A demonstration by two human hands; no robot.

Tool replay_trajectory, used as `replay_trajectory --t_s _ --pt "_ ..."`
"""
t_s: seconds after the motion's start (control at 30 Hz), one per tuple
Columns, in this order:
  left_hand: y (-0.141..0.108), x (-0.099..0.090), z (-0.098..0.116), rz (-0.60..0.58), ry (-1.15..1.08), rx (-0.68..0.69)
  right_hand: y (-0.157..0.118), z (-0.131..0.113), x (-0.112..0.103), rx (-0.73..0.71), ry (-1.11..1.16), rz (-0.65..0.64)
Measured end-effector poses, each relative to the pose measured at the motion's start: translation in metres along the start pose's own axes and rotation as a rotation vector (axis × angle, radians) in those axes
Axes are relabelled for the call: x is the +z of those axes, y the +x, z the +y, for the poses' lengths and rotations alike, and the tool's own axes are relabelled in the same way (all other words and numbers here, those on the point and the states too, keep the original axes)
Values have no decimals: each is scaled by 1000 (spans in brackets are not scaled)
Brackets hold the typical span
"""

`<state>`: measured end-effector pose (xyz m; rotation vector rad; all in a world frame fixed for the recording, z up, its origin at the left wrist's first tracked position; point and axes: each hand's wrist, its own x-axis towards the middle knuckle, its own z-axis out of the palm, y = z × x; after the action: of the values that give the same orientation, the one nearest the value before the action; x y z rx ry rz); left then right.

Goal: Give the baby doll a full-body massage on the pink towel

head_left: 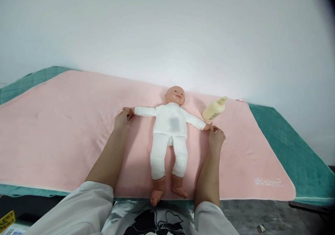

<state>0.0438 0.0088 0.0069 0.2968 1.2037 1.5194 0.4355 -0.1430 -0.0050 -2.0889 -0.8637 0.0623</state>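
Note:
A baby doll (171, 123) with a white cloth body lies on its back on a pink mat (78, 133), arms stretched out to both sides. Its bald head points away from me, and its feet reach the near edge of the mat. My left hand (122, 119) is closed around the doll's hand on the left. On the other side, my right hand (216, 136) pinches the doll's other hand. Just beyond my right hand stands a pale yellow pump bottle (214, 109), tilted in the view, with a barcode label.
Under the mat is a green quilted cover (295, 147), showing at both sides and along the front edge. A white wall (167, 32) rises directly behind. At the lower left is a yellow label (7, 221); grey floor (251, 214) shows at the lower right.

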Motion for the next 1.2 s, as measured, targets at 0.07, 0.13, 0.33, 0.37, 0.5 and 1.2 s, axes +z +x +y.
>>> replay_trajectory --t_s 0.07,0.13,0.33,0.37,0.5,1.2 --pt "-3 2 1 19 -3 -8 1 2 1 -6 -46 -6" --pt "-6 4 1 27 6 7 1 1 1 24 -10 -31" --pt "-9 5 -5 -17 61 221 -9 -17 -3 116 383 24" --pt "-10 5 -7 -25 64 298 -11 -21 -3 93 436 38" --pt "-21 8 -10 -119 141 623 -16 -33 -1 -31 550 87" --pt "-78 20 -20 -1070 916 1380 -58 -65 26 -1004 532 -318"
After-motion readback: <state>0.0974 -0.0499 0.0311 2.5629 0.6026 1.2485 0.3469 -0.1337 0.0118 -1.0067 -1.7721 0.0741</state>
